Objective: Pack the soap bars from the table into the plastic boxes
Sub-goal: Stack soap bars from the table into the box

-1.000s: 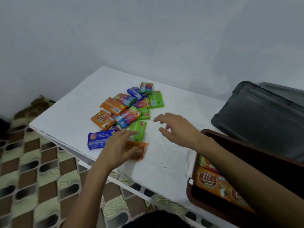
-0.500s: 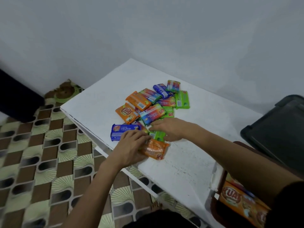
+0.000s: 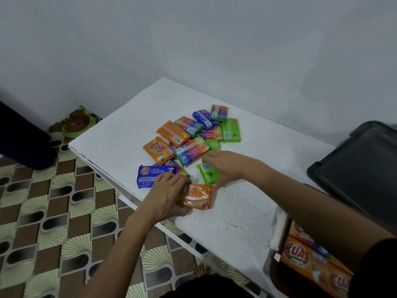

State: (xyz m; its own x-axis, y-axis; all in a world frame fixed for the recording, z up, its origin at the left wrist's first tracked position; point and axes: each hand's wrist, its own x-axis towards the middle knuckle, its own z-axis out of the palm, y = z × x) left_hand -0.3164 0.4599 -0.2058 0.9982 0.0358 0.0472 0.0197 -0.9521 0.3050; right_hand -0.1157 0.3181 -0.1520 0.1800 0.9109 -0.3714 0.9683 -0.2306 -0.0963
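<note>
Head view: the left hand (image 3: 165, 194) is gripping an orange soap bar (image 3: 198, 197) near the front edge of the white table (image 3: 116, 136), with its fingers pressed together and curled over the bar's left end. The fingertips are hidden under the wrapper. The right hand (image 3: 225, 166) is holding a green soap bar (image 3: 208, 173) just behind the orange one. Its fingers are curling round the bar's right side, and their tips are hard to make out. A pile of soap bars (image 3: 189, 136) is lying in the middle of the table, and a blue soap bar (image 3: 153, 176) is lying near the left edge, partly covered by the left hand. At the table's right end a brown plastic box (image 3: 272, 273) is holding orange bars; the right forearm and the picture edge are cutting it off. A dark grey plastic piece (image 3: 361, 168), lid or box I cannot tell, is leaving the picture on the right.
</note>
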